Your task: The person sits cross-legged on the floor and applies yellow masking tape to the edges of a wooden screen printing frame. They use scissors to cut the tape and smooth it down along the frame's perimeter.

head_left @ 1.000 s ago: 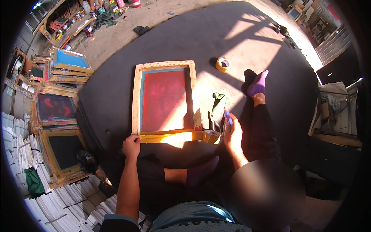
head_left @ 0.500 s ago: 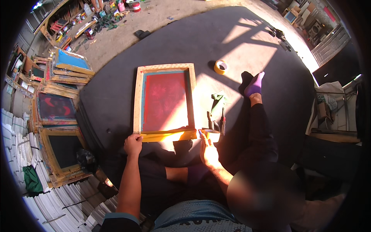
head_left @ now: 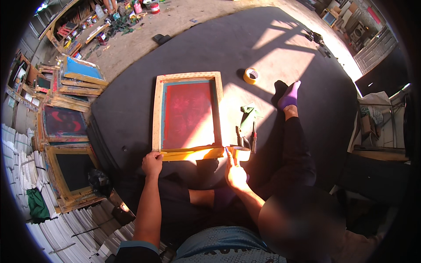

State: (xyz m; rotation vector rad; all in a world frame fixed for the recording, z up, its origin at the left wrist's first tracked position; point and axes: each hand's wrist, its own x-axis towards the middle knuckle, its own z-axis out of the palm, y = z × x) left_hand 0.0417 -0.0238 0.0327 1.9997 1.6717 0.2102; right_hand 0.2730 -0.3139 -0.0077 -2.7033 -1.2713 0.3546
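A wooden screen-printing frame (head_left: 155,109) with a reddish mesh (head_left: 186,114) lies flat before me. Across its near side runs a strip of yellow tape (head_left: 190,154), pulled straight from left to right. My left hand (head_left: 152,165) pinches the strip's left end at the frame's near left corner. At the near right corner, my right hand (head_left: 237,174) grips the tape roll (head_left: 242,153) the strip comes from, its fingers against the roll's left side. Sunlight washes out some detail there. Just beyond the roll lie a green cloth (head_left: 248,115) and a slim tool with a red-and-dark handle (head_left: 254,139).
A second yellow tape roll (head_left: 251,76) lies on the dark mat (head_left: 201,52), beyond my outstretched foot in a purple sock (head_left: 289,95). Stacked frames (head_left: 83,83) and white bundles (head_left: 57,236) line the left side. Cluttered shelving (head_left: 74,35) stands at the far left.
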